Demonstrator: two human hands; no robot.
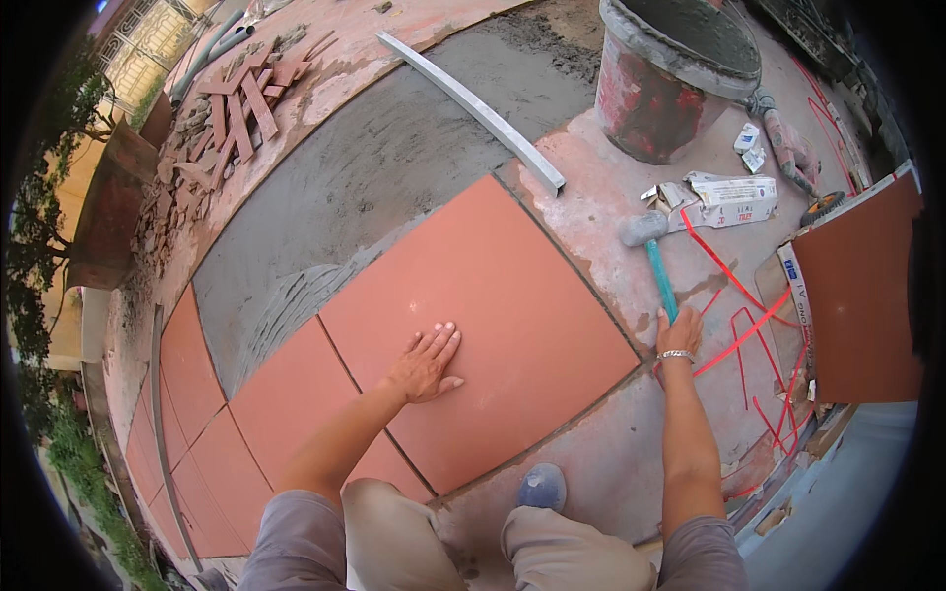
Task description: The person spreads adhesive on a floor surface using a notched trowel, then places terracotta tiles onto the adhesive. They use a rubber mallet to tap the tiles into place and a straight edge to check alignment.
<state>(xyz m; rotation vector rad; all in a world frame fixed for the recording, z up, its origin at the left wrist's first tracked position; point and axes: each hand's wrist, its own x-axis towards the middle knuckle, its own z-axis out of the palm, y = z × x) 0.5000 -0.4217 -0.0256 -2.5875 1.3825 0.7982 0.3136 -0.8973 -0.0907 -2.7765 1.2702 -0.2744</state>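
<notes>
My left hand (426, 361) lies flat, fingers spread, on a large terracotta floor tile (493, 295) set on the mortar bed. My right hand (678, 333) is closed around the teal handle of a rubber mallet (652, 252), whose grey head rests on the concrete just right of that tile. More terracotta tiles (286, 394) lie in a row to the left of it. Grey wet mortar (345, 187) spreads beyond the tile's far edge.
A metal straightedge (473, 106) lies across the mortar. A red bucket of mortar (670, 79) stands at the back right. Torn cardboard (724, 200), red strapping (749, 325) and a stack of tiles (862, 295) are on the right. Broken tile pieces (236, 108) pile at the back left.
</notes>
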